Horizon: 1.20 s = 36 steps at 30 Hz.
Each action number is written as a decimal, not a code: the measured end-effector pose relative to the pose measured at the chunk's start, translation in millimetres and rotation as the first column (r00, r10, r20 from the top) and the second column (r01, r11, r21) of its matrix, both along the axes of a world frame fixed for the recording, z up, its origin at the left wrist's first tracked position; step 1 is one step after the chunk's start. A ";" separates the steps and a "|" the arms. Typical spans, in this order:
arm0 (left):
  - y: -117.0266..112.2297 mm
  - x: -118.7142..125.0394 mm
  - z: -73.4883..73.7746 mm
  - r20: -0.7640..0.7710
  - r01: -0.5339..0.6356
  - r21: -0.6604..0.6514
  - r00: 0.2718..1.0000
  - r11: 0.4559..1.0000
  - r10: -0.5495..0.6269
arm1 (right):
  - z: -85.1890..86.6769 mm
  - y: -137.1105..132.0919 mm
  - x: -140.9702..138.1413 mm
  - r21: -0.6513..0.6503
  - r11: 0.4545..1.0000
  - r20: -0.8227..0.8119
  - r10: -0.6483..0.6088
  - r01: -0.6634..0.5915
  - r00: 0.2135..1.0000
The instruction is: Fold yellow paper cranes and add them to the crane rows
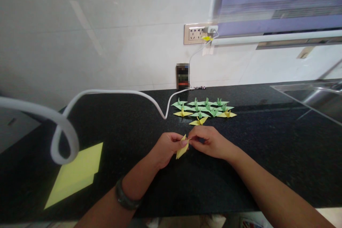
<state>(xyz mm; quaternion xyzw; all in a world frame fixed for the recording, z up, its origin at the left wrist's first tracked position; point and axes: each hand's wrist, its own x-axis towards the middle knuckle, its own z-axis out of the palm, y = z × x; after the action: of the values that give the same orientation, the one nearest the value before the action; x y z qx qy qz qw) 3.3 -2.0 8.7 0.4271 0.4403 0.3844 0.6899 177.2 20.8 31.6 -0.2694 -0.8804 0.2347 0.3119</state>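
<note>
A partly folded yellow origami crane [182,151] is held above the dark countertop. My left hand [169,148] grips its body between thumb and fingers, and a dark band circles that wrist. From the right, my right hand [210,141] pinches the crane's small tip with thumb and forefinger. Just beyond my hands stand finished paper cranes in rows. Several are green, such as one green crane [200,114]. Yellow ones sit at the front and sides: a yellow crane [199,122] nearest me, a left yellow crane [183,113] and a right yellow crane [228,114].
Yellow paper sheets [77,174] lie on the black countertop [128,121] at left. A thick white cable [120,92] loops across the counter. A phone-like device [183,76] leans on the wall below a socket [196,34]. A steel sink [320,98] is at right.
</note>
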 end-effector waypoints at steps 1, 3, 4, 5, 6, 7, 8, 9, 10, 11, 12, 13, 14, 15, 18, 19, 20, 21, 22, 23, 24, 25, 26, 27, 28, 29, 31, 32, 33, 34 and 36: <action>0.0 0.5 -0.3 0.005 -0.016 0.006 1.000 1.000 0.016 | -0.2 0.5 0.4 0.031 1.000 0.015 0.002 -0.003 1.000; -0.1 1.7 -0.8 0.022 -0.047 0.029 0.999 0.998 0.047 | -2.0 1.4 0.5 0.088 0.996 0.030 -0.014 0.012 0.999; -0.1 2.3 -0.9 0.032 -0.063 0.042 0.998 0.997 0.062 | -3.4 1.6 0.2 0.112 0.993 0.028 -0.032 0.029 0.999; -0.1 2.8 -0.9 0.041 -0.079 0.054 0.996 0.995 0.077 | -5.0 1.6 -0.3 0.130 0.991 0.025 -0.049 0.045 0.998; -0.2 3.4 -0.9 0.048 -0.095 0.062 0.995 0.993 0.093 | -6.6 1.4 -0.9 0.145 0.988 0.020 -0.064 0.060 0.998; -0.2 3.9 -0.8 0.052 -0.114 0.068 0.993 0.991 0.110 | -8.0 1.0 -1.6 0.159 0.985 0.017 -0.076 0.072 0.997; -0.2 4.5 -0.7 0.056 -0.133 0.074 0.990 0.988 0.129 | -9.1 0.5 -2.4 0.172 0.982 0.016 -0.085 0.081 0.996; -0.3 5.1 -0.5 0.062 -0.154 0.082 0.987 0.985 0.149 | -9.9 -0.1 -3.0 0.187 0.978 0.016 -0.094 0.089 0.995; -0.3 5.6 -0.3 0.069 -0.175 0.092 0.983 0.980 0.169 | -10.5 -0.7 -3.6 0.203 0.974 0.016 -0.103 0.097 0.995; -0.4 6.2 -0.1 0.076 -0.195 0.102 0.979 0.975 0.188 | -10.7 -1.4 -4.0 0.221 0.969 0.017 -0.113 0.106 0.993; -0.4 6.7 0.0 0.082 -0.213 0.114 0.975 0.970 0.205 | -10.8 -2.0 -4.3 0.240 0.964 0.020 -0.122 0.114 0.992; -0.4 7.1 0.1 0.086 -0.230 0.125 0.972 0.965 0.220 | -10.8 -2.5 -4.5 0.256 0.959 0.028 -0.128 0.117 0.991; -0.3 7.5 0.0 0.089 -0.242 0.134 0.969 0.961 0.232 | -10.7 -3.0 -4.6 0.271 0.955 0.036 -0.133 0.118 0.990; -0.2 7.8 -0.1 0.091 -0.251 0.141 0.966 0.958 0.240 | -10.5 -3.4 -4.8 0.281 0.953 0.046 -0.134 0.116 0.990; 0.2 8.1 -1.2 0.096 -0.266 0.149 0.962 0.952 0.254 | -9.5 -4.2 -5.4 0.288 0.951 0.064 -0.138 0.114 0.988; 0.4 8.1 -1.7 0.100 -0.268 0.147 0.962 0.952 0.255 | -9.1 -4.4 -5.6 0.287 0.951 0.067 -0.140 0.116 0.988; 0.5 8.0 -2.3 0.107 -0.270 0.145 0.961 0.952 0.256 | -8.7 -4.5 -5.8 0.286 0.951 0.070 -0.141 0.116 0.987; 0.6 7.9 -2.9 0.114 -0.272 0.142 0.960 0.952 0.257 | -8.5 -4.5 -6.0 0.289 0.950 0.071 -0.141 0.115 0.987; 0.7 7.8 -3.5 0.117 -0.272 0.141 0.959 0.952 0.257 | -8.4 -4.4 -6.2 0.295 0.949 0.070 -0.141 0.115 0.988; 0.8 7.7 -3.9 0.119 -0.272 0.139 0.959 0.952 0.256 | -8.6 -4.3 -6.3 0.302 0.946 0.068 -0.140 0.113 0.988; 0.7 7.6 -4.2 0.121 -0.271 0.138 0.959 0.953 0.255 | -8.9 -4.2 -6.4 0.310 0.944 0.066 -0.140 0.113 0.988; 0.6 7.6 -4.4 0.122 -0.269 0.137 0.960 0.953 0.254 | -9.3 -4.1 -6.6 0.317 0.942 0.065 -0.141 0.113 0.988; 0.5 7.6 -4.4 0.125 -0.268 0.135 0.960 0.954 0.252 | -9.7 -4.1 -6.7 0.323 0.940 0.066 -0.141 0.112 0.988; 0.3 7.7 -4.3 0.129 -0.266 0.134 0.960 0.955 0.249 | -10.0 -4.1 -7.0 0.326 0.938 0.064 -0.143 0.114 0.988; 0.0 7.7 -4.1 0.133 -0.264 0.132 0.960 0.955 0.247 | -10.2 -4.2 -7.4 0.326 0.938 0.061 -0.146 0.118 0.987; -0.3 7.8 -3.8 0.136 -0.262 0.132 0.960 0.956 0.244 | -10.2 -4.5 -7.9 0.325 0.938 0.054 -0.149 0.124 0.987; -1.0 8.1 -3.2 0.139 -0.255 0.134 0.962 0.958 0.237 | -9.9 -5.2 -9.2 0.315 0.938 0.032 -0.160 0.142 0.987; -1.3 8.3 -2.8 0.141 -0.249 0.133 0.963 0.959 0.230 | -9.7 -5.6 -9.9 0.310 0.938 0.021 -0.168 0.153 0.986; -1.6 8.6 -2.4 0.144 -0.243 0.130 0.964 0.961 0.224 | -9.5 -5.9 -10.5 0.305 0.938 0.012 -0.174 0.162 0.985; -1.9 8.9 -1.9 0.148 -0.236 0.124 0.965 0.964 0.217 | -9.4 -6.2 -11.1 0.303 0.938 0.004 -0.179 0.169 0.984; -2.4 9.4 -0.9 0.157 -0.226 0.107 0.965 0.968 0.208 | -9.3 -6.7 -11.9 0.300 0.937 -0.006 -0.183 0.176 0.983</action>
<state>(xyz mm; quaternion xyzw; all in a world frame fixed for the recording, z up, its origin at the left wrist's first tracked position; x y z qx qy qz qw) 12.8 -4.4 7.8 0.3892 0.4086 0.5144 0.6457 165.3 14.1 22.3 -0.3008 -0.8808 0.0662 0.3597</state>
